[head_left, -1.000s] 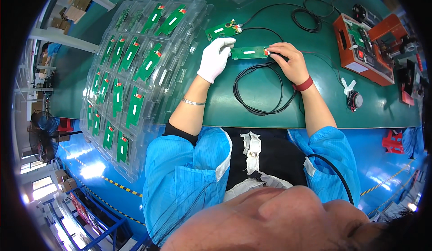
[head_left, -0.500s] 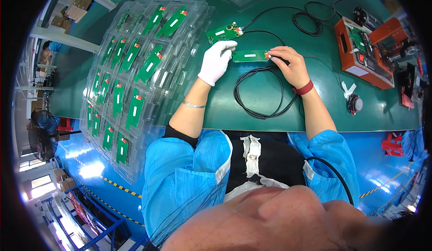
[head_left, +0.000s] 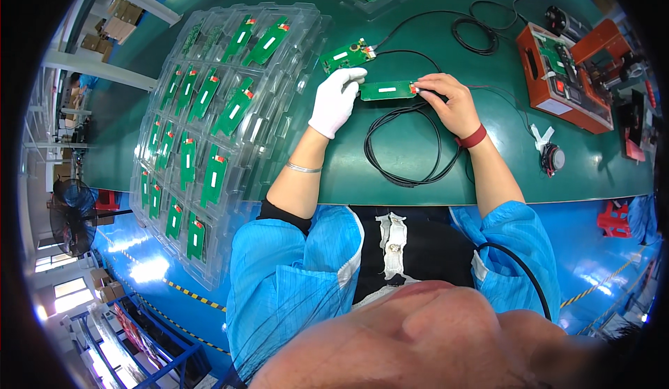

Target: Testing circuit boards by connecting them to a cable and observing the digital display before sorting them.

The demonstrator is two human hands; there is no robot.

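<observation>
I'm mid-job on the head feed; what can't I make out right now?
Head view: contact between the right hand and the red-and-white connector is partly covered by the fingers.
Head view: the underside of the held green board faces away from the camera.
Head view: whether the gloved left hand touches the board is too small to tell.
Head view: the far tray is cut off by the upper edge.

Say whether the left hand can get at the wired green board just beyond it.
Probably yes: the wired board lies just beyond the left hand, with nothing visible between them, though that hand is at the left end of the nearer board.
</observation>
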